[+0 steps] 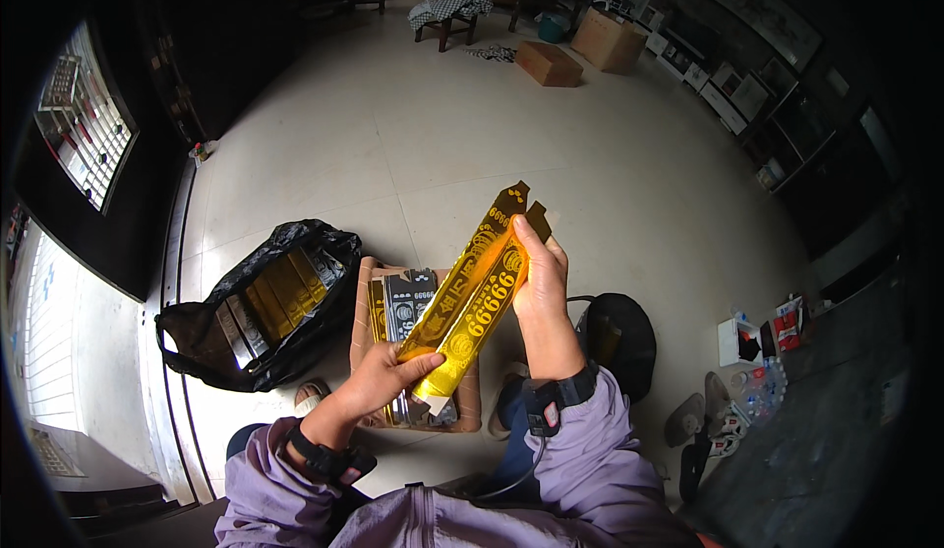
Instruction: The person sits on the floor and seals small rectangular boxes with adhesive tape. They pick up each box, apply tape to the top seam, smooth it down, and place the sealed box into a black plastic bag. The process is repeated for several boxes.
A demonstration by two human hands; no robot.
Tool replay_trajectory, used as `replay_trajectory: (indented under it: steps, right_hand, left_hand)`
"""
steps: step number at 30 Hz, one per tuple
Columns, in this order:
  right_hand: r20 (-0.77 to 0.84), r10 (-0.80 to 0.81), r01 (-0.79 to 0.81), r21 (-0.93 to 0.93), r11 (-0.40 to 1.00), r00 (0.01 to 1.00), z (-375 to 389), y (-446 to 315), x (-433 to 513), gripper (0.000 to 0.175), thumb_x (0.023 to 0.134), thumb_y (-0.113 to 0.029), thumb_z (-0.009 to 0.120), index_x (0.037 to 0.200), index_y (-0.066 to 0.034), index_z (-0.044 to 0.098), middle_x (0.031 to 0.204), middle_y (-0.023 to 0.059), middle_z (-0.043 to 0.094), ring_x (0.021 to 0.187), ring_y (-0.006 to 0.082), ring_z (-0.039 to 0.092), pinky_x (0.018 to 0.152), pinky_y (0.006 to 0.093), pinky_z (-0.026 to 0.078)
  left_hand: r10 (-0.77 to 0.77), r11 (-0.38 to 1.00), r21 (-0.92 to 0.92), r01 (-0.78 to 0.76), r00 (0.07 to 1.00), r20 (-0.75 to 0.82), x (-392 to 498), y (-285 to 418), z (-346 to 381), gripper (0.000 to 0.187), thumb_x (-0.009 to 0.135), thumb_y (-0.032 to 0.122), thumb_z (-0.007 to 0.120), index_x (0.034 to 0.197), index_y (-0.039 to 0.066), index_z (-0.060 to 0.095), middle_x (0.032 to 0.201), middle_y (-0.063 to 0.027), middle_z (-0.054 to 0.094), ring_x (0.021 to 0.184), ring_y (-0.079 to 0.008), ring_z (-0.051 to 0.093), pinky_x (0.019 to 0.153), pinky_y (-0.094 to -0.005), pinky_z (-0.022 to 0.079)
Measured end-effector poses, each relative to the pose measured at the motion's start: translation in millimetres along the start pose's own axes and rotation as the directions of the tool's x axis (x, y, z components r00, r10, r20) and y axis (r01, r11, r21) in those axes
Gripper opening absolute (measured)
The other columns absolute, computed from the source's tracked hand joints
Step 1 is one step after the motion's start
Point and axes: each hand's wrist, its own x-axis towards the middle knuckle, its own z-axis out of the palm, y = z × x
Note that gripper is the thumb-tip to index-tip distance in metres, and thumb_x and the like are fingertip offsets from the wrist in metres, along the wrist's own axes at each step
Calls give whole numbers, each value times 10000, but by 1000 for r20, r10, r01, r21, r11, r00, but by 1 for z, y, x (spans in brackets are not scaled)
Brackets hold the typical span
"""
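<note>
In front of me, my left hand (383, 382) and my right hand (542, 275) both grip a long piece of gold foil paper (472, 334) that bears printed digits and characters. It is creased lengthwise into two panels, with notched tabs at the far end. My left thumb presses near its lower end, while my right thumb lies over the upper part. Beneath it, flat silver and gold printed foil pieces (409, 301) lie on a low, brown, cloth-like surface (361, 334). The foil paper and my hands hide part of that stack.
An open black plastic bag (276, 374) at left holds gold and silver foil pieces (280, 297). A black bag-like object (634, 341) stands at right. Shoes (689, 419), a white box (737, 343) and plastic bottles (767, 389) lie farther right. Cardboard boxes (549, 65) and a stool (448, 25) stand ahead.
</note>
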Motion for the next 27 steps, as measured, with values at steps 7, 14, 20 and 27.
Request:
replay_trajectory:
  steps: [7, 14, 20, 27]
  right_hand:
    - [-83, -102, 97, -61, 993, 991, -4, 1, 10, 115, 920, -96, 703, 1016, -50, 661, 995, 36, 685, 878, 135, 661, 783, 284, 548]
    - [-85, -104, 90, -150, 985, 991, -7, -4, 16, 191, 960, -209, 674, 1086, -71, 636, 1031, 29, 681, 925, 143, 649, 833, 292, 528]
    - [293, 223, -155, -238, 959, 930, -3, -1, -5, 536, 982, -428, 603, 1351, -55, 495, 1171, 62, 642, 1064, 148, 598, 907, 310, 485]
    - [402, 508, -443, -249, 861, 762, 13, 53, -77, 347, 913, -141, 719, 1230, -43, 615, 1196, 47, 661, 1102, 142, 609, 980, 303, 469]
  left_hand:
    - [-111, 993, -33, 110, 994, -20, -4, 7, -3, 423, 947, 354, 673, 1145, -20, 680, 880, -36, 696, 646, -68, 626, 553, -228, 588]
    - [-25, 996, 82, 22, 999, 36, 2, -12, -8, 378, 968, 316, 663, 1146, -17, 682, 919, 4, 693, 790, -66, 579, 721, -219, 474]
    - [20, 991, -129, -34, 994, -109, 3, -4, -14, 375, 992, 242, 625, 1257, -24, 616, 1101, -33, 692, 958, -101, 629, 859, -256, 505]
    - [142, 980, -106, -169, 965, -220, 9, 8, -11, 292, 996, 227, 624, 1165, -9, 655, 998, 0, 668, 880, -68, 604, 786, -240, 503]
